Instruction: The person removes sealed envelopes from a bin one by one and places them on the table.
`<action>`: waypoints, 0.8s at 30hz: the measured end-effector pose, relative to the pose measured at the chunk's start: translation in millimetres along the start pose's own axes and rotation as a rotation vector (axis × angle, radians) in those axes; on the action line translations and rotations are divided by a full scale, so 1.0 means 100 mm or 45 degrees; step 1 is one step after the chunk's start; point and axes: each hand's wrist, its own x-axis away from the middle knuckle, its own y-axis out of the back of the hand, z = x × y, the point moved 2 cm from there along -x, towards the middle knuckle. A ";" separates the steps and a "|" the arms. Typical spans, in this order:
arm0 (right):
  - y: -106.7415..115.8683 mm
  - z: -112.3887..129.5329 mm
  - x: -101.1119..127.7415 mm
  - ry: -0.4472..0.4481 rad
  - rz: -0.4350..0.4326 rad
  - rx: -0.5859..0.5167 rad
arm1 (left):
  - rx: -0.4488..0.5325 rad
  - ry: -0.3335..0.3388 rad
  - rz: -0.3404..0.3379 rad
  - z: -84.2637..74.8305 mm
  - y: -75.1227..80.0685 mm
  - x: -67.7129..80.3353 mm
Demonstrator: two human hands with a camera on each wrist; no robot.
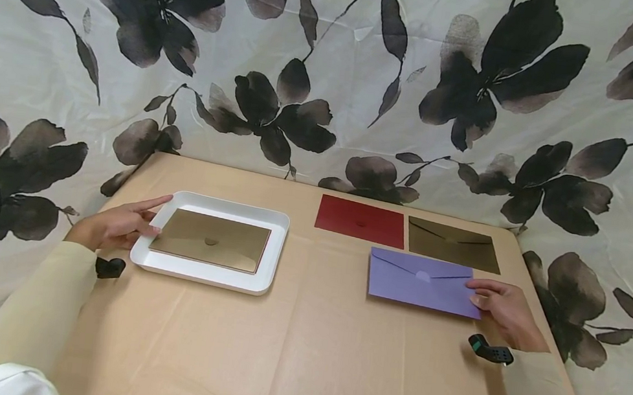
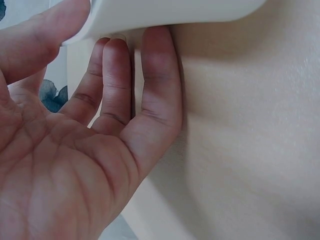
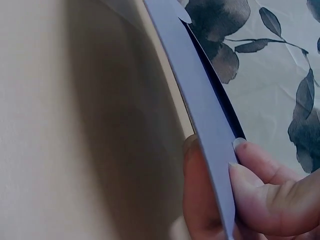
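A white tray [image 1: 208, 276] at the left holds gold envelopes [image 1: 218, 238], stacked with a thin reddish edge showing. My left hand [image 1: 121, 225] grips its left end, the thumb over the rim and the index finger stretched along the far corner. From the left wrist view, the other fingers [image 2: 161, 75] reach to the underside of the tray [image 2: 165, 12]. My right hand [image 1: 505, 310] pinches the right end of a purple envelope [image 1: 417, 290]. Seen from the right wrist, this envelope [image 3: 200, 100] is raised off the table, with thumb and fingers on opposite faces and its flap standing slightly apart.
Beyond the purple envelope, a red envelope [image 1: 360, 222] and another gold envelope [image 1: 452, 245] lie side by side near the far edge of the tan table [image 1: 298, 358]. A white cloth with dark flowers [image 1: 363, 98] hangs behind the table and at its sides.
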 end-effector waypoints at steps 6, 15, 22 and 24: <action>0.06 -0.03 0.00 -0.013 0.006 0.004 | -0.006 0.001 0.003 0.00 0.01 0.00; 0.17 -0.08 -0.03 -0.027 0.021 0.006 | -0.010 0.002 -0.009 -0.01 0.03 -0.02; 0.23 -0.12 -0.07 -0.077 0.004 0.023 | 0.006 0.004 -0.005 0.00 0.04 -0.01; 0.24 -0.13 -0.08 -0.082 0.008 0.016 | 0.005 0.005 -0.008 0.01 0.05 -0.01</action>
